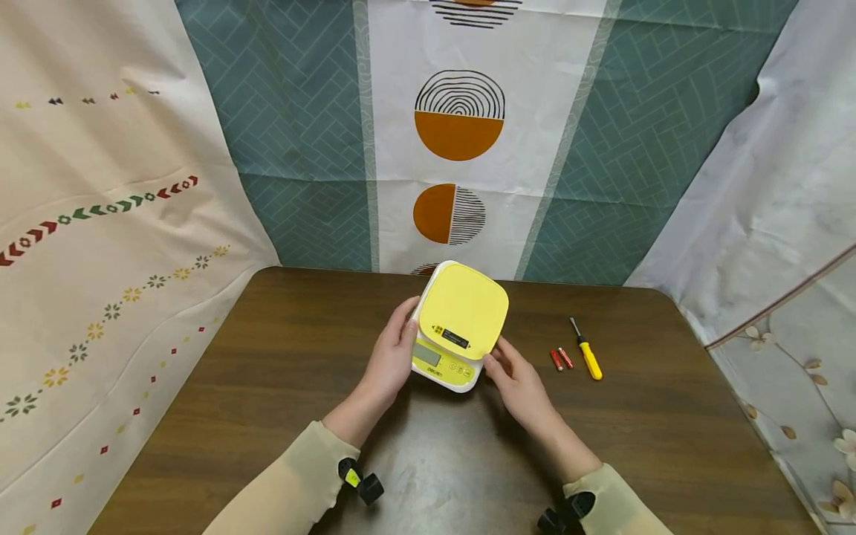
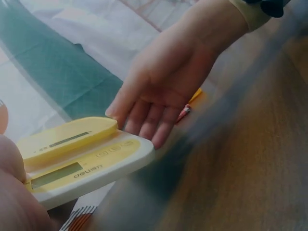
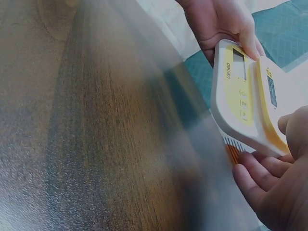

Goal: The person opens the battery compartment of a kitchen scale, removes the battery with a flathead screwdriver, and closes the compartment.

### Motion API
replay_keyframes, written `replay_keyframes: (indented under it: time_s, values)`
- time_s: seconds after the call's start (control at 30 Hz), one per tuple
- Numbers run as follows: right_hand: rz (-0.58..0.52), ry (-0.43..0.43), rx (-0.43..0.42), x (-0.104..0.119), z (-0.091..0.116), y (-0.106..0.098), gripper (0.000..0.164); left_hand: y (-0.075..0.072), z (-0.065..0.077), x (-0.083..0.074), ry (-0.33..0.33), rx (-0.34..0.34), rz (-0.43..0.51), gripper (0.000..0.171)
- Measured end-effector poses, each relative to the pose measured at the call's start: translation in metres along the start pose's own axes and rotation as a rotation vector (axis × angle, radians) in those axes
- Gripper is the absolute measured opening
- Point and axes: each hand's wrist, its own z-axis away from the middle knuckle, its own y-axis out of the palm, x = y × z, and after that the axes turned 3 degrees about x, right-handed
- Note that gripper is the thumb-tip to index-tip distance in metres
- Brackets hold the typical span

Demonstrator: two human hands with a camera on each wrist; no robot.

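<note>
A kitchen scale (image 1: 464, 308) with a yellow top plate, a white body and a small grey display is held raised over the table, tilted. My left hand (image 1: 393, 355) grips its left side, thumb on top and fingers partly hidden beneath. On the right side, my right hand (image 1: 523, 385) holds the lower right corner. In the right wrist view, the right thumb lies over the edge of the scale (image 3: 236, 96) and the fingers (image 3: 255, 175) reach under it. The scale's underside is hidden.
Two red batteries (image 1: 560, 360) lie on the brown wooden table (image 1: 267, 416), right of the hands. Beside them is a screwdriver (image 1: 590, 360) with a yellow handle. Patterned cloth (image 1: 461, 148) hangs behind the table and along both sides.
</note>
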Motion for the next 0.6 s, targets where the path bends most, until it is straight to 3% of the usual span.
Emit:
replay_keyframes:
  time_s: [0.23,0.5,0.6]
  values:
    - [0.03,0.005,-0.024,-0.0003,-0.001,-0.0017,0.06,0.0015,0.0023,0.0039,0.008,0.008,-0.002,0.047]
    - [0.096,-0.024,0.025,-0.005,-0.0024,-0.0064,0.081,0.0027,0.0045,0.0082,0.012,0.014,0.013,0.045]
    - [0.128,-0.027,0.014,-0.0046,-0.0024,-0.0067,0.079,0.0031,0.0041,0.0099,0.007,0.01,0.001,0.045]
